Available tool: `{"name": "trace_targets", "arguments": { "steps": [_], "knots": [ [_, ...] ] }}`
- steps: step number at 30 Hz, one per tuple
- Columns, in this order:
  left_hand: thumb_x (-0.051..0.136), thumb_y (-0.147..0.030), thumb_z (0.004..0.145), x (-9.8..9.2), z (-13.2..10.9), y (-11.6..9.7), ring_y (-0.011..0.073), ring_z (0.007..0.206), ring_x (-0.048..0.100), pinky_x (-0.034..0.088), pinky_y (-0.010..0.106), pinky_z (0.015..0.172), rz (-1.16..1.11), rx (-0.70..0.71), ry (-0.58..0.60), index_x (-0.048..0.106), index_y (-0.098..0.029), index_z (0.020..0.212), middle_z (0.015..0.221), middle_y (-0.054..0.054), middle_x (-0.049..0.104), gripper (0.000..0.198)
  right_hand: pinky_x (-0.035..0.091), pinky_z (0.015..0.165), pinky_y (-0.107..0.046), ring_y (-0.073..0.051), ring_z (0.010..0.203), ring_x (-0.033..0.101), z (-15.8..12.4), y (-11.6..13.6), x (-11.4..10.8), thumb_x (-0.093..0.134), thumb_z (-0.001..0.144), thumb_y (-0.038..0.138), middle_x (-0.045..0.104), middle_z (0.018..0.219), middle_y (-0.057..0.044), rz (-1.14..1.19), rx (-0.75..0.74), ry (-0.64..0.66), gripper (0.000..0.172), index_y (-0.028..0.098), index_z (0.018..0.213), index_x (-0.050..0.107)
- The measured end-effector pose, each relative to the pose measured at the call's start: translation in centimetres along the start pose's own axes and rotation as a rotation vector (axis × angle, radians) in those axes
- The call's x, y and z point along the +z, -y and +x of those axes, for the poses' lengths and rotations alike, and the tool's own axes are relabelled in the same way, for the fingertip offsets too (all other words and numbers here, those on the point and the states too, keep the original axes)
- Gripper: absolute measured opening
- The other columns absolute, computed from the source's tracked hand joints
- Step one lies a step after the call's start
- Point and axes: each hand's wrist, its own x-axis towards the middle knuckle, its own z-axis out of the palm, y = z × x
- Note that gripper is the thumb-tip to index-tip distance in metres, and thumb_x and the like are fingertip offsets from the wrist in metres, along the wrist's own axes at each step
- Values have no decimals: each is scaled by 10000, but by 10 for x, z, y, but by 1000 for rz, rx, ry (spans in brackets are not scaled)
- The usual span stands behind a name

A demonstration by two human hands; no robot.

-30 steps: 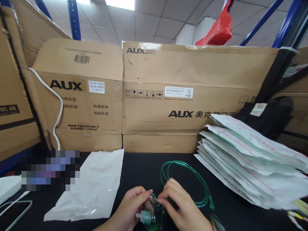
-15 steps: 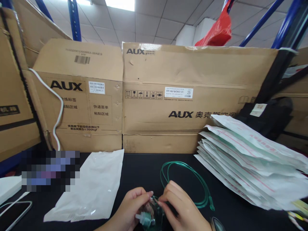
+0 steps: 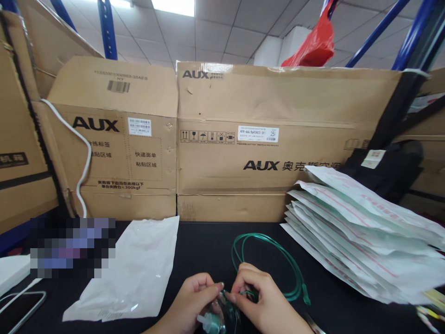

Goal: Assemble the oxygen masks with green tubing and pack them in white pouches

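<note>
A clear green oxygen mask is low in the middle of the view, with a pale green connector pointing left. My left hand is closed on the mask's upper left edge, thumb and fingers pinched together. Close beside it, my right hand pinches at the mask's top edge, its fingers curled round a thin green strap. The two thumbs nearly meet. Behind my right hand, coiled green tubing lies on the black table, its end fitting at the right. My fingers partly hide the mask.
A white plastic bag lies flat at left, beside a blurred-out item and a phone. A tall stack of white packages stands at right. Cardboard boxes wall off the back of the table.
My right hand has turned and curled in more, and a thin green strap now shows among its fingers. The mask has shifted slightly; the tubing coil stays put.
</note>
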Motion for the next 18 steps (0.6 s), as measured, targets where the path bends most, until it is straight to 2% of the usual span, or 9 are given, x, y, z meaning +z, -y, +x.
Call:
{"name": "trace_targets", "arguments": {
  "steps": [7, 10, 18],
  "knots": [
    [755, -479, 459, -3, 3, 5, 56, 339, 416, 249, 192, 380, 97, -8, 20, 448, -171, 468, 381, -48, 503, 435, 287, 479, -206, -77, 495, 376, 4, -16, 7, 625, 632, 196, 440, 506, 63, 344, 301, 77, 154, 160, 542, 505],
    [738, -499, 476, -6, 5, 9, 61, 334, 410, 236, 201, 385, 153, 9, 39, 453, -170, 472, 373, -46, 499, 435, 237, 448, -204, -66, 454, 333, 6, -18, 10, 639, 591, 212, 423, 453, 75, 469, 410, 100, 181, 164, 522, 478],
    [718, -449, 539, -8, 4, 7, 61, 361, 415, 233, 199, 398, 100, -26, 105, 488, -158, 508, 403, -42, 519, 372, 272, 497, -207, -77, 508, 382, 5, -17, 13, 648, 606, 226, 469, 507, 57, 476, 370, 120, 200, 163, 550, 466]
  ]
}}
